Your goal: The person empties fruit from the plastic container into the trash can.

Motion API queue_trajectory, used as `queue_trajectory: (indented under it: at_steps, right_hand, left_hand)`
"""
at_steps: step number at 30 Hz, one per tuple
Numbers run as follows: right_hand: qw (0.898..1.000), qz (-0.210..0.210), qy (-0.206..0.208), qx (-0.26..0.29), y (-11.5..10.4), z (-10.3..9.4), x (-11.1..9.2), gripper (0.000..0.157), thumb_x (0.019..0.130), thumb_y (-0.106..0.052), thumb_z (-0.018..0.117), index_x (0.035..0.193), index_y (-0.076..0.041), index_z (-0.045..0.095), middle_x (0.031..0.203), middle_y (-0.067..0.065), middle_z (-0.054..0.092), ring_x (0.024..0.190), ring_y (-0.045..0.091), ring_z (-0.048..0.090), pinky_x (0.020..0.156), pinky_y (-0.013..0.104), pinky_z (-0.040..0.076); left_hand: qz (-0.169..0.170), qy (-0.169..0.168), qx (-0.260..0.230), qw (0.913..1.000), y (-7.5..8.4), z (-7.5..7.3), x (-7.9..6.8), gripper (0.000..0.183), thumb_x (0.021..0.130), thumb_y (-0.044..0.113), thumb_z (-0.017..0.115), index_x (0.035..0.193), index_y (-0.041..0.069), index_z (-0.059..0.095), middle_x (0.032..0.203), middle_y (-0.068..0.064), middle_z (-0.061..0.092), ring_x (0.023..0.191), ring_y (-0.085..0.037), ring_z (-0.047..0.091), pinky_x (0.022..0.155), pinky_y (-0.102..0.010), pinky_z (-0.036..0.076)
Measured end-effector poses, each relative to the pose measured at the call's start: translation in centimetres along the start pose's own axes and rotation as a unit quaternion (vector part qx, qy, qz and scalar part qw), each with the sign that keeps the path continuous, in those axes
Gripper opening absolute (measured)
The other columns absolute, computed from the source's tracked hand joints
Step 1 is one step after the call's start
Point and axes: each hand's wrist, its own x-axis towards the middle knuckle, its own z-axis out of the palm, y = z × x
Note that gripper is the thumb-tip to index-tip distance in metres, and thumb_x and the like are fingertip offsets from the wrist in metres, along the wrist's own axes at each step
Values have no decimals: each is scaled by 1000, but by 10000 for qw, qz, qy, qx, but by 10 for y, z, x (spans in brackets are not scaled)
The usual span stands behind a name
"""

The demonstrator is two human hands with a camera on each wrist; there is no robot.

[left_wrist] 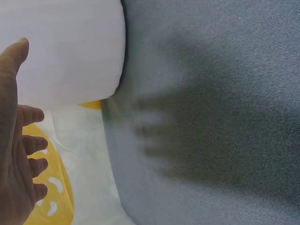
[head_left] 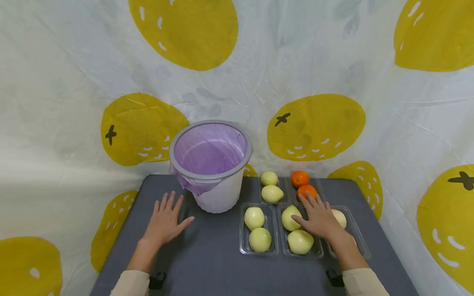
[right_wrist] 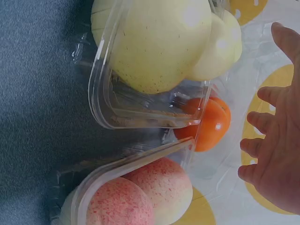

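Observation:
My left hand hovers over the table, left of a white bin with a grey rim and purple liner. Its fingers are spread and hold nothing. Over the clear plastic trays on the right, my right hand is likewise spread and bare, apart from the fruit in the right wrist view. Beneath and beside it are pale yellow-green fruits, orange fruits and pink-speckled, peach-like fruits. The right hand partly hides the tray with the pinkish fruits in the head view.
Another clear tray of pale fruits stands right of the bin's base. Behind it, more pale fruits sit near the back edge. A lemon-print curtain hangs behind the dark grey table.

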Motion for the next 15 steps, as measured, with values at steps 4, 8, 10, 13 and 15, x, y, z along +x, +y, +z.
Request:
queue_trajectory:
  at_steps: [4,8,10,13,15]
  right_hand:
    - [10000,-86,44,13,0,-3,-1,88,99,-62,55,161,-3,34,165,31,26,150,60,20,113,81,14]
    - [9997,-157,140,94,3,-8,-2,85,100,-59,56,159,-1,36,163,32,30,148,60,24,112,80,16]
    - [9996,-181,178,153,4,-11,-3,85,100,-57,57,159,0,36,163,32,30,147,60,26,113,80,16]
    - [9996,-161,164,163,9,-13,-3,86,101,-58,56,159,1,34,164,32,28,147,59,26,114,78,15]
    - [9996,-171,172,122,12,-14,-3,86,101,-59,56,160,0,34,164,31,28,148,59,27,114,78,16]
  left_hand:
    - [-21,-83,44,10000,-4,-1,0,92,95,70,53,160,7,37,166,-27,28,153,-52,24,120,-71,20]
    - [-2,-89,-11,10000,-5,-6,-1,91,96,69,54,160,7,38,165,-27,30,151,-53,26,119,-71,21]
    - [3,-69,-28,10000,-6,-9,-1,90,96,69,54,159,7,39,165,-28,31,151,-53,28,119,-72,21]
    - [35,-20,-6,10000,-6,-13,-1,89,96,68,55,158,5,41,164,-28,32,149,-53,31,118,-72,22]
    - [55,32,15,10000,-7,-16,-1,88,96,67,56,157,4,43,163,-28,34,148,-53,33,118,-72,22]
